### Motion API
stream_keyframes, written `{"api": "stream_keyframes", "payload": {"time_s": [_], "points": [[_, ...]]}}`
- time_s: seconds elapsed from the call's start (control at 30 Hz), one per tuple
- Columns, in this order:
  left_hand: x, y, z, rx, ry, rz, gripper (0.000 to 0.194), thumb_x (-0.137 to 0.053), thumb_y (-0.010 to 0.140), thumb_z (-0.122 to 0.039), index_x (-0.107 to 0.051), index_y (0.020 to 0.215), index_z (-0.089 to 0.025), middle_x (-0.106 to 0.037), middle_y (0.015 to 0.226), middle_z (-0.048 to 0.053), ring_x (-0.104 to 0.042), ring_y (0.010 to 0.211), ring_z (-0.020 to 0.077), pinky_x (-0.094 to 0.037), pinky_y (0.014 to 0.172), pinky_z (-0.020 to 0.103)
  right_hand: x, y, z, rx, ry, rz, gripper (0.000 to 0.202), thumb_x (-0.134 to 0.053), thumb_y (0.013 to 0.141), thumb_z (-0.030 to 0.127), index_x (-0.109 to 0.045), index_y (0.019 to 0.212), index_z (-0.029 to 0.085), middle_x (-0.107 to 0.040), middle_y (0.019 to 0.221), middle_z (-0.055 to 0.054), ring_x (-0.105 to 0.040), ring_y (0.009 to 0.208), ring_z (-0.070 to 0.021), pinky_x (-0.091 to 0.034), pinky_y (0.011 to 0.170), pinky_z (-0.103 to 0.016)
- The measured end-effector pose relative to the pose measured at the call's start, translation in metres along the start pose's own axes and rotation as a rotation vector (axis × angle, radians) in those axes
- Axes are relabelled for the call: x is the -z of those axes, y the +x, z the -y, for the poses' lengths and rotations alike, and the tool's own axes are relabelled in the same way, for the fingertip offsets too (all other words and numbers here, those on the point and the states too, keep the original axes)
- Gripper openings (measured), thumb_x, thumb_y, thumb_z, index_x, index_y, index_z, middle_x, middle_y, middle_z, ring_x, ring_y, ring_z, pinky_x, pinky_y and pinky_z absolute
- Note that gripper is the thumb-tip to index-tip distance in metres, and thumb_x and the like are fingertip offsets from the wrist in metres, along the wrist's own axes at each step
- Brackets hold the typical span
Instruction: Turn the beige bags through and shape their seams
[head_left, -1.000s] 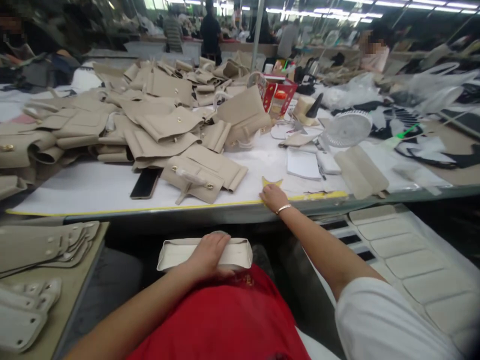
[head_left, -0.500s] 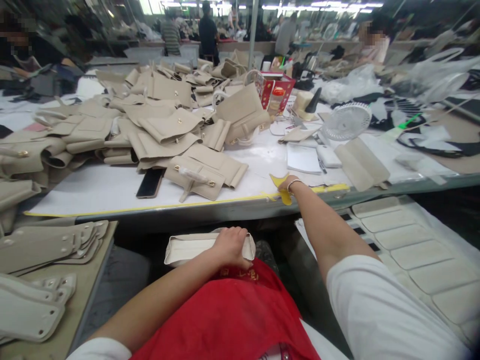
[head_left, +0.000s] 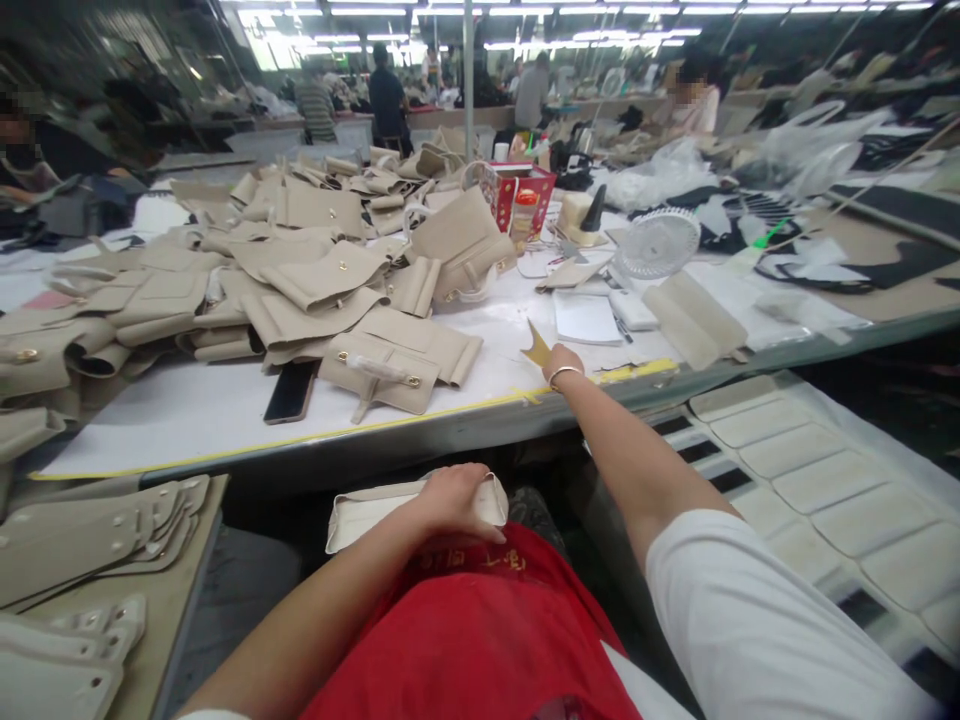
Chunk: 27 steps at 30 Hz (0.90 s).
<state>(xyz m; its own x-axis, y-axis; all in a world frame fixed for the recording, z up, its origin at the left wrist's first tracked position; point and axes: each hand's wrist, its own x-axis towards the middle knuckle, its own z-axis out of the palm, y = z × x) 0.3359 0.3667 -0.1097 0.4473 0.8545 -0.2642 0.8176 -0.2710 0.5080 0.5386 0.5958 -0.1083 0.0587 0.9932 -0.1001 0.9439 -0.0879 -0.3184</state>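
Note:
My left hand [head_left: 456, 500] grips the right end of a cream box-shaped bag piece [head_left: 352, 520] at my lap, below the table edge. Its fingers lie over the top and the thumb is in front. Over the table's front edge, my right hand [head_left: 562, 362] is closed on a yellow strip [head_left: 537, 345], which looks like tape or paper; its forked end sticks out to the left. Just right of that hand, more yellow tape [head_left: 637, 370] runs along the edge. A beige bag panel with a wrapped handle [head_left: 390, 370] lies to the left, beside a phone [head_left: 290, 392].
Beige bag pieces [head_left: 300, 270] are heaped on the left of the table. Behind my right hand are a notepad [head_left: 587, 318], a clear fan [head_left: 658, 243] and a red gift bag [head_left: 517, 195]. Flat panels lie at lower left [head_left: 82, 530] and lower right [head_left: 810, 475].
My view has tilted up and turned slightly right. The yellow strip in my right hand now points upward, and its lower end no longer shows. My left hand keeps hold of the bag piece.

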Motion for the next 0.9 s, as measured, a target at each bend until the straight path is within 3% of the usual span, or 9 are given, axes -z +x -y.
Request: {"api": "stream_keyframes", "payload": {"time_s": [0.1,0.23,0.33,0.47,0.67,0.9], "points": [[0.016,0.008,0.014,-0.069,-0.254,0.186,0.073,-0.058,0.062,-0.064,-0.049,0.12,-0.02,-0.057,0.115,0.005,-0.054,0.101,0.0225,-0.041,0.086,0.03,0.006,-0.022,-0.01,0.005,0.014,0.042,0.032,-0.05,0.08,0.018,-0.051,0.107,0.001,-0.06,0.098,-0.021,-0.057,0.088,-0.0193,-0.037,0.071,-0.026],[0.025,0.027,0.024,-0.129,-0.51,0.285,0.057,-0.031,0.083,-0.06,-0.058,0.111,-0.018,-0.06,0.112,0.004,-0.053,0.103,0.0175,-0.036,0.092,0.026,0.012,-0.076,-0.036,0.079,0.042,0.176,0.033,-0.035,0.088,0.029,-0.059,0.087,0.007,-0.063,0.078,-0.011,-0.056,0.064,-0.0116,-0.034,0.059,-0.022],[0.022,0.037,0.024,-0.061,-0.556,0.332,0.068,-0.018,0.084,-0.063,-0.065,0.1,-0.018,-0.063,0.104,0.003,-0.054,0.097,0.0182,-0.034,0.092,0.027,0.009,-0.122,-0.044,0.181,0.036,0.276,0.048,-0.029,0.088,0.045,-0.058,0.065,0.014,-0.061,0.066,-0.006,-0.052,0.058,-0.0126,-0.031,0.053,-0.022],[0.018,0.037,0.024,0.046,-0.613,0.366,0.075,-0.012,0.081,-0.068,-0.067,0.098,-0.02,-0.064,0.095,0.001,-0.054,0.09,0.0189,-0.036,0.088,0.028,-0.005,-0.163,-0.03,0.381,-0.105,0.407,0.054,-0.025,0.088,0.051,-0.06,0.066,0.017,-0.063,0.068,-0.006,-0.054,0.061,-0.0144,-0.029,0.052,-0.023],[0.006,0.035,0.035,0.146,-0.796,0.34,0.076,-0.015,0.078,-0.071,-0.063,0.099,-0.016,-0.064,0.087,0.003,-0.054,0.081,0.0178,-0.039,0.079,0.028,-0.018,-0.169,-0.003,0.527,-0.336,0.408,0.058,-0.019,0.087,0.055,-0.064,0.078,0.019,-0.066,0.078,-0.009,-0.06,0.072,-0.0204,-0.034,0.057,-0.026],[0.002,0.04,0.038,0.277,-0.964,0.334,0.08,-0.023,0.071,-0.078,-0.064,0.09,-0.013,-0.065,0.077,0.006,-0.055,0.07,0.0184,-0.042,0.072,0.031,-0.03,-0.171,0.022,0.548,-0.343,0.332,0.048,-0.022,0.09,0.042,-0.063,0.084,0.017,-0.067,0.083,-0.01,-0.062,0.075,-0.0212,-0.039,0.062,-0.028]]}}
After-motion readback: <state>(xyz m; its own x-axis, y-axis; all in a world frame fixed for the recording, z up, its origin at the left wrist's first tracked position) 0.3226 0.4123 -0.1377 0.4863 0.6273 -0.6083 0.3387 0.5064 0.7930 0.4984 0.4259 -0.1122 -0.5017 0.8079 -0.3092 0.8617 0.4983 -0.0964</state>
